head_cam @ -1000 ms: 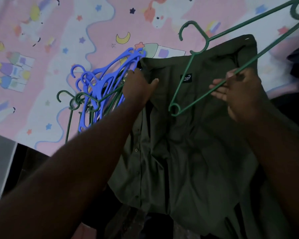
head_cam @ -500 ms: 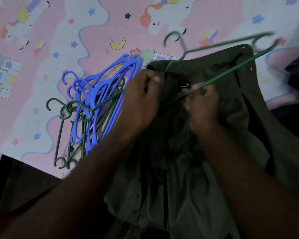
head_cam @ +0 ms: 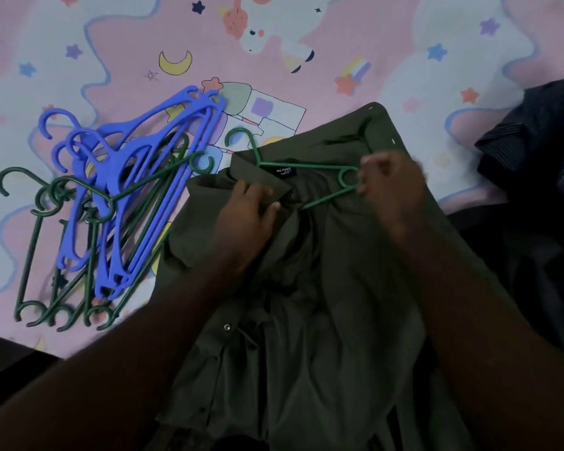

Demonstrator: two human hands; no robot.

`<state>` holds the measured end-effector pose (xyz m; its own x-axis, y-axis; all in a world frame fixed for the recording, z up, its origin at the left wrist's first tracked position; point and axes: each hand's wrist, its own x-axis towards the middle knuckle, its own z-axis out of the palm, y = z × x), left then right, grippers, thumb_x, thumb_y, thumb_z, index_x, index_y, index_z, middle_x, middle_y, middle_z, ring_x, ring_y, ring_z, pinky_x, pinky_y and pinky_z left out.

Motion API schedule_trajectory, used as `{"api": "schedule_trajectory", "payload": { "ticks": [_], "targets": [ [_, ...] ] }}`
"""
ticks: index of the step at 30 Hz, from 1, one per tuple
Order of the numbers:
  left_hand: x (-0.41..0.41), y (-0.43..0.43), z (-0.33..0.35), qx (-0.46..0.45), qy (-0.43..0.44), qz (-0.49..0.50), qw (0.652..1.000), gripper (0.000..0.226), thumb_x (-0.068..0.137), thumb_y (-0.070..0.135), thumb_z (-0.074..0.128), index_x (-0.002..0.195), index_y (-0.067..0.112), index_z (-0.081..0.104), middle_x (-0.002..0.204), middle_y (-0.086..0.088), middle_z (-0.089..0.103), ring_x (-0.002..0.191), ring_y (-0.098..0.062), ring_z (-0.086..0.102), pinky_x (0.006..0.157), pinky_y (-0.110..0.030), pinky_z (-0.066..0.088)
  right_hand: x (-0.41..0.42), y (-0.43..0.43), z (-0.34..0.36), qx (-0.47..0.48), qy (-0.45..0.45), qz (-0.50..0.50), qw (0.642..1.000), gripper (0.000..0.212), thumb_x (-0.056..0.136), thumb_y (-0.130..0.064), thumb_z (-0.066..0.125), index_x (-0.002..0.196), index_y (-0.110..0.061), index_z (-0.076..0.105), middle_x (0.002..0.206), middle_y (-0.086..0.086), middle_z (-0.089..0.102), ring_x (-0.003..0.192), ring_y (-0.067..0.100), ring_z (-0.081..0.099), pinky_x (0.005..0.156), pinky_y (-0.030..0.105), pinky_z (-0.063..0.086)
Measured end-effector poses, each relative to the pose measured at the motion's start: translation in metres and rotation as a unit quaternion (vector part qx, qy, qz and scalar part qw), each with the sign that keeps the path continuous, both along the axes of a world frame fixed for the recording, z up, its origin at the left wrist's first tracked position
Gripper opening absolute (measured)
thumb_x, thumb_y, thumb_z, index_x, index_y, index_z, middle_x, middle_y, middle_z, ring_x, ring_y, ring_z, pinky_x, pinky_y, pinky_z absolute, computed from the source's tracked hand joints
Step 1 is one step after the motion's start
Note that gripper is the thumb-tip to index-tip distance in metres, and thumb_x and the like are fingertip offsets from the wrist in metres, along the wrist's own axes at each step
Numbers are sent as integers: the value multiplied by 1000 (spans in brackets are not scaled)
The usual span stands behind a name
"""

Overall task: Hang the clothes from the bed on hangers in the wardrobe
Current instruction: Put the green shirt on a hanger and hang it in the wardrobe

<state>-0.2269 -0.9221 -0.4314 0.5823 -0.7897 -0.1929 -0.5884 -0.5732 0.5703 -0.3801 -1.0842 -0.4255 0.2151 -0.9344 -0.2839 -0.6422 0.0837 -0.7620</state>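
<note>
My right hand (head_cam: 391,187) pinches green hanger (head_cam: 306,165) at end loop. My left hand (head_cam: 251,213) grips collar of olive shirt (head_cam: 323,288), spread under both hands. Spare hangers (head_cam: 111,203) piled left of left hand.

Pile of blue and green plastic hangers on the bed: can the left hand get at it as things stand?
Probably yes. The pile of blue and green plastic hangers lies just beside the left hand, nothing between them; but that hand must first release the collar of the olive-green shirt.
</note>
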Motion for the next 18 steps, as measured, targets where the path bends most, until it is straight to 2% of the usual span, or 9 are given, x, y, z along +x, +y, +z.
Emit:
{"api": "schedule_trajectory", "payload": {
  "ticks": [2,4,6,7,10,12,15,16,18],
  "targets": [
    [2,-7,0,48,-9,-30,998,33,92,33,61,119,13,59,118,-9,54,97,-29,60,81,-40,50,0,-44,5,-83,66,-31,994,27,87,-34,57,95,-11,69,88,0,69,82,16,63,75,26,44],
    [0,-12,0,99,-10,-49,994,39,93,39,59,124,17,55,117,-7,59,103,-29,60,83,-37,48,4,-75,-1,-41,85,-21,995,44,84,-41,63,115,-9,63,106,1,64,102,14,58,89,22,41],
    [-6,-13,-4,140,-14,-79,987,39,91,46,58,121,20,55,112,-5,64,104,-29,60,81,-35,46,7,-90,-13,35,126,38,991,58,86,-43,68,128,-6,54,129,7,58,122,20,52,97,23,36],
    [-9,-11,-7,158,-12,-93,983,41,90,49,59,120,21,54,111,-5,64,105,-29,60,80,-34,45,8,-93,-19,39,147,71,986,55,87,-41,69,125,-4,56,130,10,58,123,24,53,96,25,37],
    [-20,-2,-14,183,-3,-106,977,57,84,57,63,127,22,49,118,-6,63,109,-29,59,84,-35,46,12,-87,-9,-66,173,106,977,32,88,-31,63,98,-1,67,104,18,67,104,33,61,82,32,40],
    [-24,6,-17,182,-2,-104,978,59,84,55,64,130,22,48,122,-5,61,112,-28,59,85,-35,46,16,-69,14,-160,125,87,975,26,88,-27,57,99,-8,69,101,15,67,99,30,60,83,33,40],
    [-26,18,-22,195,13,-107,975,55,87,48,63,131,19,48,128,-6,58,115,-28,58,88,-35,47,15,-4,38,-273,12,168,947,24,90,-18,55,108,-14,70,102,10,64,96,20,57,85,27,41],
    [-27,22,-24,196,19,-110,974,51,88,46,62,130,18,50,127,-6,59,115,-28,58,87,-35,47,10,21,30,-265,1,209,941,23,92,-17,55,109,-14,70,102,8,64,95,19,58,86,27,42],
    [-29,30,-26,198,36,-117,973,45,90,42,60,126,16,53,124,-8,61,114,-29,58,86,-34,46,-5,61,-3,-175,56,271,945,22,93,-18,53,110,-15,68,104,9,65,96,26,61,86,36,49]
  ]
}}
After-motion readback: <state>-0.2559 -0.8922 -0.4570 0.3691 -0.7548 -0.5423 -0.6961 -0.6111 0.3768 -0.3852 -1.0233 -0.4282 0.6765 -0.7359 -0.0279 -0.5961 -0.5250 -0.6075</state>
